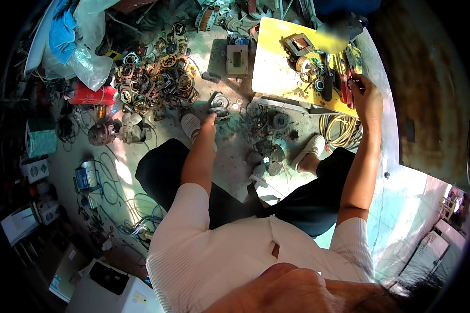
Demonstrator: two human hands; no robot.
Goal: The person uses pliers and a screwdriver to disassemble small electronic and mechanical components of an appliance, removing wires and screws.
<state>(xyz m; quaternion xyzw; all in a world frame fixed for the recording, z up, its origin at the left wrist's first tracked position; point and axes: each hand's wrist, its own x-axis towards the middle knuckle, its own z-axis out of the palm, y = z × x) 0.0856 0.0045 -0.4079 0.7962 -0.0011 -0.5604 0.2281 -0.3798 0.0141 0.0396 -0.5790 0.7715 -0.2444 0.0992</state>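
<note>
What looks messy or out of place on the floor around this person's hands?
Much is strewn about. A heap of motor stators sprawls across the floor, and dark loose parts lie scattered between the feet. The left hand reaches to a small metal part; the right hand rests among tools on the yellow board.

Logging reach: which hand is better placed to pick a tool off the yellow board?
Right. The right hand already rests on the tools at the yellow board; the left hand is down at floor parts.

I see strong daylight washing the floor (230,156) and yellow board (271,68); dim left edge, heavy fisheye bending, black corners, soft rim.
</note>
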